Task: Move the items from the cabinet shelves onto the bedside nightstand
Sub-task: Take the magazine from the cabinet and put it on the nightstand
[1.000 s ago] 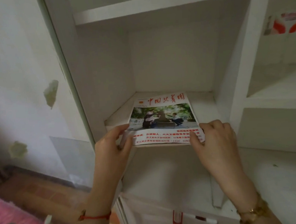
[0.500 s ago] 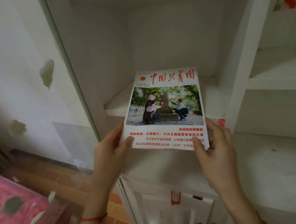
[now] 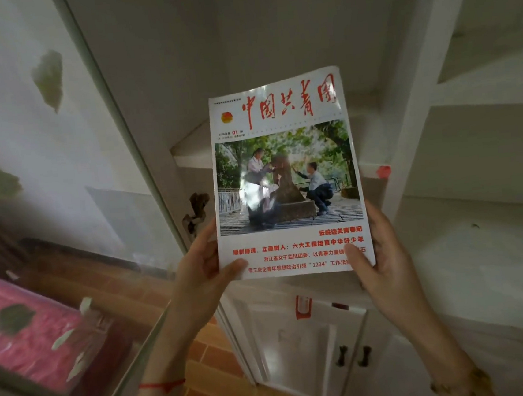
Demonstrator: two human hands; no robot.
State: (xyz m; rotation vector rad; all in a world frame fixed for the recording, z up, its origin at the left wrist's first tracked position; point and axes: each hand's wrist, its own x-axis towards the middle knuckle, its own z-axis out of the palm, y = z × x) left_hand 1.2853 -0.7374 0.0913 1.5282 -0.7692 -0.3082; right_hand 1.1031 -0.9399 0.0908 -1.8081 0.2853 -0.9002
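Note:
A magazine point(image 3: 287, 176) with a white cover, red title characters and a photo of people outdoors is held up in front of the white cabinet. My left hand point(image 3: 202, 273) grips its lower left corner, thumb on the cover. At the lower right corner my right hand point(image 3: 379, 256) holds it the same way. The magazine is lifted off the cabinet shelf point(image 3: 190, 153) and tilted towards me, and it hides most of that shelf. The nightstand is not in view.
The cabinet has more shelves point(image 3: 483, 93) to the right and lower doors point(image 3: 325, 345) with dark handles. An open glass door point(image 3: 97, 169) stands at the left. A pink bed cover point(image 3: 21, 332) lies at the lower left above an orange tiled floor point(image 3: 213, 371).
The magazine lay flat on the shelf with both hands at its near edge. Both hands have since drawn it out, raised it and tilted it upright towards me.

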